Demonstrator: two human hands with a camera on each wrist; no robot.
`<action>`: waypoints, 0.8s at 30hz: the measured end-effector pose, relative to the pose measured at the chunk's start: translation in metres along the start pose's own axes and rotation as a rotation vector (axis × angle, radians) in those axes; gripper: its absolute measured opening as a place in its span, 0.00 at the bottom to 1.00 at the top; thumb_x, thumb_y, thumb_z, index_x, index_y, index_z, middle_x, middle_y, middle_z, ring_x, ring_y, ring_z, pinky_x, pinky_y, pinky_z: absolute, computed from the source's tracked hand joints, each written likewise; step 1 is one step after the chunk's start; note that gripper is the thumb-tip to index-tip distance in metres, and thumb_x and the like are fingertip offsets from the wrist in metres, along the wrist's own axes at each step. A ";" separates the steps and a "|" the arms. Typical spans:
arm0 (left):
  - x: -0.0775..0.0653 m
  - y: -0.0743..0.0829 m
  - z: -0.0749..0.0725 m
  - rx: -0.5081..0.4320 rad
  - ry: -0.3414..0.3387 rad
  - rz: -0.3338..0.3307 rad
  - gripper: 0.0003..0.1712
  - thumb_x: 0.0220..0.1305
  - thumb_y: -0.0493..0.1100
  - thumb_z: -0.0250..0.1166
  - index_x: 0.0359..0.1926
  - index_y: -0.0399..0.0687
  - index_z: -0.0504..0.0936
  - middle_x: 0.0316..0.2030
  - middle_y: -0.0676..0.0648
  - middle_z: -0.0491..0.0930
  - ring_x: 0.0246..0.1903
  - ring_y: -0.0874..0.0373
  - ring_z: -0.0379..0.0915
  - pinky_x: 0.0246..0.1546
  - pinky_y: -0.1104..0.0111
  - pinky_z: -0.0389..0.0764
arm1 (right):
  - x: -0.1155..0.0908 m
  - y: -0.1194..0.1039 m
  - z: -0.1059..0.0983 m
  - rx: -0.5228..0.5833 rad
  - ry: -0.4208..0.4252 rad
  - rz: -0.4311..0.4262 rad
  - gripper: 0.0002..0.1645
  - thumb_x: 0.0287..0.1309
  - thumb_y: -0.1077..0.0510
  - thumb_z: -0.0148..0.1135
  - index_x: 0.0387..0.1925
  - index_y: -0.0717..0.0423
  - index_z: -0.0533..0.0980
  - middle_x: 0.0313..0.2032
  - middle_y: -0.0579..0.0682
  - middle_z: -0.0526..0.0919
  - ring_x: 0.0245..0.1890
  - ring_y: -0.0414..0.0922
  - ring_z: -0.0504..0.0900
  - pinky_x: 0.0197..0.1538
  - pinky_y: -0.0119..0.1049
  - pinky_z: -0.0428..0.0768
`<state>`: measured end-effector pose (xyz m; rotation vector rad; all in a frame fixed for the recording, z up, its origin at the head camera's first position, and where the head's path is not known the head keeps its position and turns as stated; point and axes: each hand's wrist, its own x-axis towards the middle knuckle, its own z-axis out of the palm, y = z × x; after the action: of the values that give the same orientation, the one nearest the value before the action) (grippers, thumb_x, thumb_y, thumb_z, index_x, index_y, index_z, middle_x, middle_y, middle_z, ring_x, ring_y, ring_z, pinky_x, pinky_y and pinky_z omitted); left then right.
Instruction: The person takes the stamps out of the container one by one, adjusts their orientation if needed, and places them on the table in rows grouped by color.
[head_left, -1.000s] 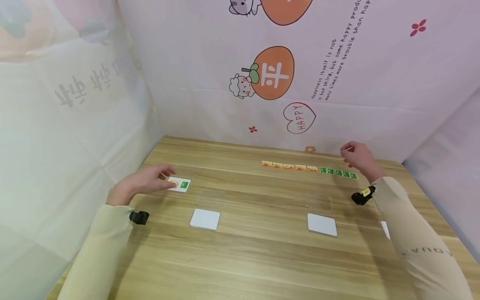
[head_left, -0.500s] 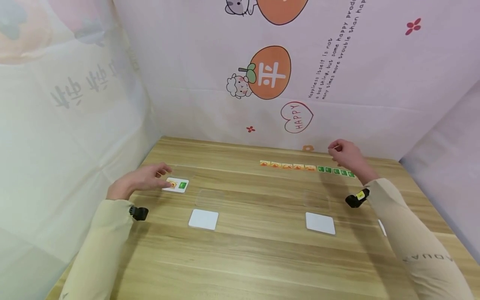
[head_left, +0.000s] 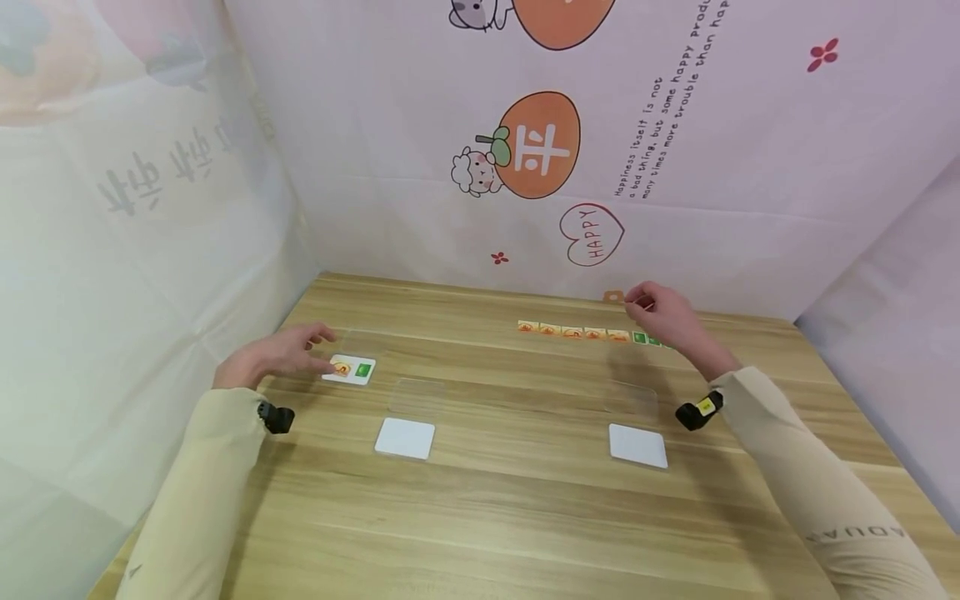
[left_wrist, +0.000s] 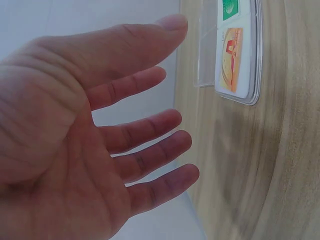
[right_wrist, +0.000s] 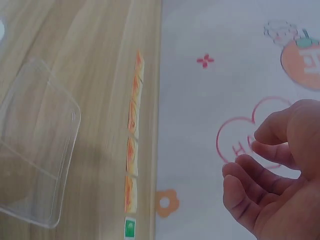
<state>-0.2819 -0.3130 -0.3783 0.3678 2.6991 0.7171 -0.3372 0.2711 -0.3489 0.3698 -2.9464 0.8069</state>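
Observation:
In the head view my left hand (head_left: 288,352) is at the left, its fingers spread and loosely bent, holding nothing. Right by its thumb lies a small white card with an orange stamp (head_left: 341,367) and a green stamp (head_left: 363,370), in a clear case (left_wrist: 254,75). In the left wrist view the thumb reaches toward the case, apart from it. My right hand (head_left: 663,315) hovers above the row of stamps at the back, fingers loosely curled, thumb and forefinger tips close together, nothing visible between them. Several orange stamps (head_left: 573,332) continue into green stamps (head_left: 639,338), partly hidden behind this hand.
Two clear cases with white inserts stand on the wooden table (head_left: 480,525): a left case (head_left: 405,438) and a right case (head_left: 637,446), their transparent lids (head_left: 632,402) raised behind them. A printed cloth wall (head_left: 420,217) rises at the table's back edge.
My right hand has moved left along the stamp row, from the green end toward the orange stamps. My left hand has stayed by the card, its thumb drawn slightly left.

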 end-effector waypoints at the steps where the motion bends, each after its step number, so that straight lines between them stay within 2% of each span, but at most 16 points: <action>1: 0.001 -0.001 0.000 0.001 -0.001 -0.001 0.37 0.63 0.49 0.67 0.67 0.36 0.65 0.65 0.25 0.63 0.65 0.30 0.59 0.61 0.39 0.64 | 0.000 -0.002 0.001 0.000 -0.003 -0.005 0.20 0.70 0.52 0.50 0.53 0.62 0.72 0.48 0.63 0.80 0.47 0.56 0.79 0.46 0.48 0.78; 10: 0.006 -0.005 0.005 0.030 0.001 -0.008 0.36 0.65 0.52 0.65 0.67 0.37 0.66 0.64 0.24 0.64 0.64 0.29 0.61 0.61 0.39 0.66 | -0.006 -0.022 0.006 -0.001 -0.012 -0.065 0.18 0.70 0.54 0.50 0.51 0.63 0.74 0.46 0.63 0.81 0.44 0.55 0.80 0.42 0.44 0.79; 14: 0.009 -0.005 0.009 0.031 -0.002 -0.016 0.36 0.64 0.52 0.65 0.66 0.37 0.66 0.65 0.24 0.63 0.64 0.28 0.60 0.62 0.38 0.65 | -0.008 -0.029 0.011 -0.015 -0.002 -0.108 0.15 0.69 0.56 0.51 0.49 0.63 0.75 0.44 0.62 0.82 0.42 0.55 0.81 0.43 0.46 0.79; 19: 0.012 -0.007 0.014 0.051 -0.001 -0.001 0.36 0.64 0.53 0.65 0.65 0.36 0.68 0.65 0.25 0.65 0.64 0.29 0.61 0.62 0.39 0.64 | -0.012 -0.043 0.016 -0.024 -0.041 -0.137 0.14 0.69 0.56 0.52 0.48 0.61 0.76 0.43 0.59 0.82 0.41 0.53 0.81 0.43 0.47 0.79; 24: 0.013 -0.005 0.019 0.079 0.011 -0.016 0.36 0.64 0.56 0.65 0.64 0.39 0.70 0.66 0.28 0.65 0.65 0.32 0.61 0.63 0.39 0.62 | -0.017 -0.057 0.022 -0.029 -0.043 -0.177 0.14 0.68 0.57 0.53 0.47 0.62 0.77 0.43 0.58 0.81 0.40 0.51 0.80 0.43 0.45 0.79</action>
<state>-0.2881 -0.3050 -0.3996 0.3624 2.7429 0.6112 -0.3066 0.2164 -0.3416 0.6425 -2.9079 0.7422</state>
